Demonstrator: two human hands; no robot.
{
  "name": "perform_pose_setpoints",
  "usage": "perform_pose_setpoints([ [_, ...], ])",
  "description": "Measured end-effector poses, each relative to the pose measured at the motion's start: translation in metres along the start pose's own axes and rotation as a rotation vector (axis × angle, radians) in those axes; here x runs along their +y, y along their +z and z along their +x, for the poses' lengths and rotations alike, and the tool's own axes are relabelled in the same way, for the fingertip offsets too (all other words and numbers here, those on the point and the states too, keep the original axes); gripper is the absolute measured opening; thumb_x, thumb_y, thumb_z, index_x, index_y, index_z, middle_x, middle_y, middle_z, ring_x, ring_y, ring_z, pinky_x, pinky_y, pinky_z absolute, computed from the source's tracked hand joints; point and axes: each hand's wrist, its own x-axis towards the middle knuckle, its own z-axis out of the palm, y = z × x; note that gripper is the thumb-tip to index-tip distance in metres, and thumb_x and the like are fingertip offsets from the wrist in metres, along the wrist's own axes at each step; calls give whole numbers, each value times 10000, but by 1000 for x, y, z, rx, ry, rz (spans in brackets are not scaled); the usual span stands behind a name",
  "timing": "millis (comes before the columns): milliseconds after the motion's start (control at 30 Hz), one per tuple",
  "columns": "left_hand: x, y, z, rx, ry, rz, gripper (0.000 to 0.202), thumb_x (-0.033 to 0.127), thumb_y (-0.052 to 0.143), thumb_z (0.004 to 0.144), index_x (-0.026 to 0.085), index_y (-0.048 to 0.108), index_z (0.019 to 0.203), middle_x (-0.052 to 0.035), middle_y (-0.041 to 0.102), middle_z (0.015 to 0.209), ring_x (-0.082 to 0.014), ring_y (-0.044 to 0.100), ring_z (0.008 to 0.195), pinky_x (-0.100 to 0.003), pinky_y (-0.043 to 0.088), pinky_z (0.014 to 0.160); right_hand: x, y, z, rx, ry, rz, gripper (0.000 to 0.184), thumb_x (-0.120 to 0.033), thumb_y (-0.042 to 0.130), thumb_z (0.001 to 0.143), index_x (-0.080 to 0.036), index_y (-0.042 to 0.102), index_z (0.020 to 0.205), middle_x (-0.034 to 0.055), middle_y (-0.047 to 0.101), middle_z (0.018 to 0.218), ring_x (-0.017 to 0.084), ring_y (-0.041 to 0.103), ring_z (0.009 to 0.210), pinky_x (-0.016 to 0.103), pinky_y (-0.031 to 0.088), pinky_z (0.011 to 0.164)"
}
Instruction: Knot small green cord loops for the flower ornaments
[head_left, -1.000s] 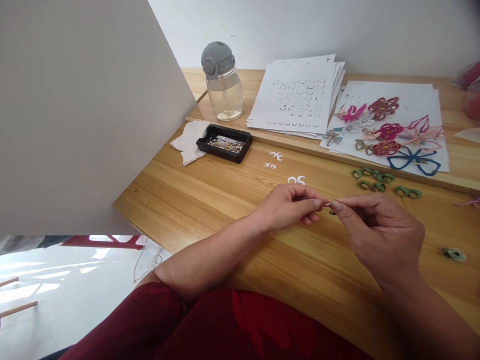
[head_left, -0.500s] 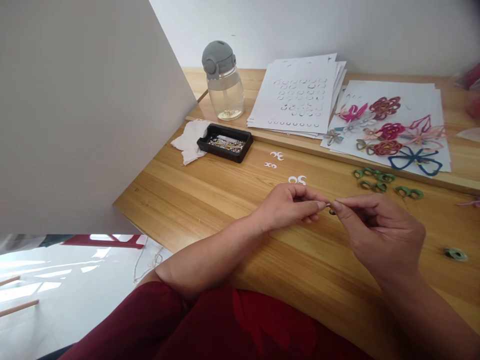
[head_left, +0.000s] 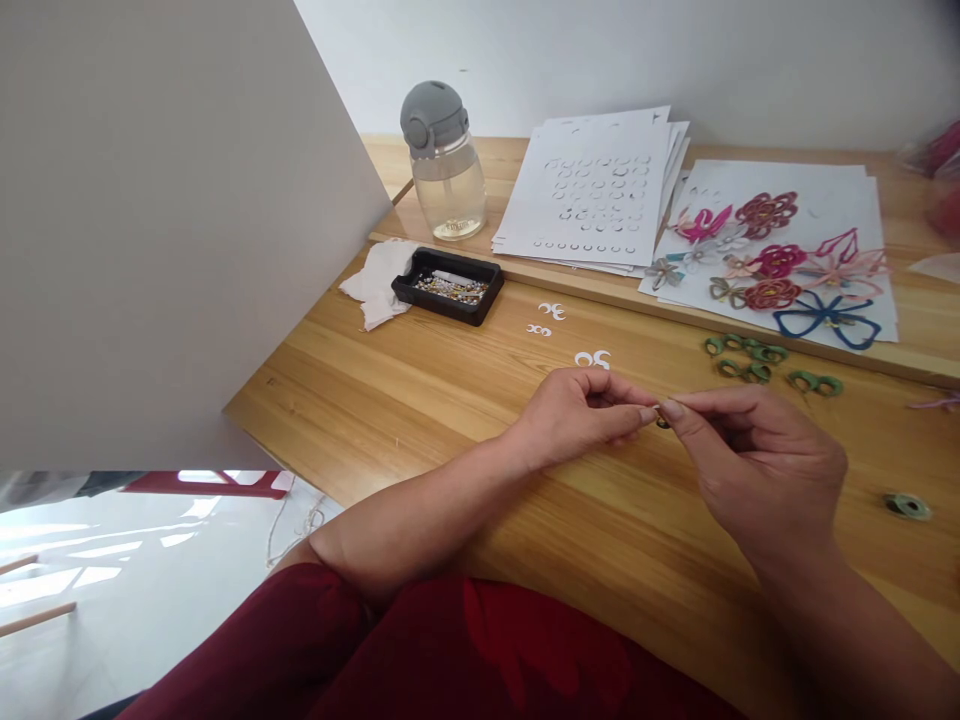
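Note:
Above the wooden table [head_left: 420, 400], the fingertips of my two hands meet over one tiny piece. My left hand [head_left: 585, 415] is closed in a pinch, its thumb and forefinger pointing right. Opposite it, my right hand [head_left: 765, 460] pinches too, thumb against forefinger. A small dark ring-like piece [head_left: 663, 422] shows just under the fingertips, mostly covered; what else they hold is too small to make out. White paper crescents [head_left: 594, 359] lie just beyond my left hand. Several green wrapped rings [head_left: 750, 372] are behind my right hand.
A black tray [head_left: 480, 312] of beads sits beside a white cloth [head_left: 375, 290]. On the raised ledge stand a bottle [head_left: 450, 180], papers with crescent cut-outs [head_left: 585, 230] and colourful thread flowers [head_left: 772, 292]. A green roll [head_left: 907, 507] lies at the right. A grey panel [head_left: 165, 220] borders the left.
The fingertips have drawn slightly closer together, and the dark ring-like piece shows a little more between them. Otherwise the hands stay in nearly the same place.

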Motion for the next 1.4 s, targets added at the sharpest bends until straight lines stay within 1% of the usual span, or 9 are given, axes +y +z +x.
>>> perform_pose_setpoints([
  [233, 6, 6, -4, 82, -32, 38, 347, 369, 929, 701, 128, 705, 813, 36, 613, 603, -64, 509, 560, -225, 381, 554, -5, 1, 0, -7, 44, 22, 84, -303, 855, 860, -275, 786, 820, 0, 737, 711, 147, 596, 569, 288, 441, 499],
  [333, 10, 8, -4, 88, -51, 59, 319, 350, 916, 715, 132, 695, 788, 49, 585, 581, -55, 480, 541, -218, 345, 537, -4, -1, 4, -47, 115, 128, 89, -301, 878, 824, -271, 796, 808, 3, 745, 713, 136, 606, 572, 267, 452, 505],
  [500, 12, 6, -4, 55, -50, 76, 335, 366, 917, 703, 131, 691, 784, 55, 577, 586, -47, 460, 532, -219, 328, 527, -1, -4, 15, -207, 301, 378, 207, -376, 936, 742, -248, 774, 755, -46, 576, 502, 85, 415, 407, 214, 299, 370],
  [600, 10, 3, -4, 34, -55, 84, 351, 383, 918, 700, 129, 696, 797, 58, 577, 589, -44, 449, 529, -220, 316, 521, 1, -7, 19, -250, 371, 435, 270, -426, 957, 715, -237, 767, 746, -48, 564, 486, 78, 400, 388, 200, 300, 352],
  [867, 6, 2, -4, -48, -85, 69, 356, 386, 934, 694, 132, 719, 820, 43, 612, 617, -58, 501, 571, -226, 372, 574, 5, -9, 23, -277, 372, 408, 307, -447, 986, 678, -236, 781, 769, -19, 650, 575, 85, 478, 449, 198, 364, 389],
  [1000, 6, 2, -3, -36, -87, 41, 396, 407, 956, 656, 130, 726, 823, 31, 632, 639, -64, 529, 590, -231, 383, 588, 7, -6, 24, -272, 405, 451, 329, -456, 996, 649, -236, 768, 736, -41, 591, 514, 86, 451, 428, 206, 354, 383],
  [1167, 5, 3, -1, 6, -35, -19, 428, 444, 960, 651, 127, 736, 831, 27, 631, 635, -68, 526, 591, -231, 378, 586, 9, -2, 21, -365, 574, 643, 290, -431, 975, 673, -261, 751, 741, -68, 523, 507, 77, 370, 411, 219, 323, 376],
  [1333, 2, 6, 0, 95, 80, -76, 375, 424, 931, 710, 133, 725, 826, 19, 663, 679, -66, 536, 612, -227, 418, 616, 3, 3, 15, -425, 809, 696, 365, -427, 996, 634, -212, 724, 751, -39, 598, 669, 41, 353, 475, 191, 331, 414],
  [1400, 2, 6, 2, 143, 80, -92, 327, 387, 905, 743, 135, 715, 828, 28, 653, 674, -66, 545, 615, -229, 448, 646, 0, 5, 13, -439, 833, 683, 393, -444, 997, 629, -200, 714, 749, -26, 626, 713, 37, 365, 487, 189, 341, 418],
])
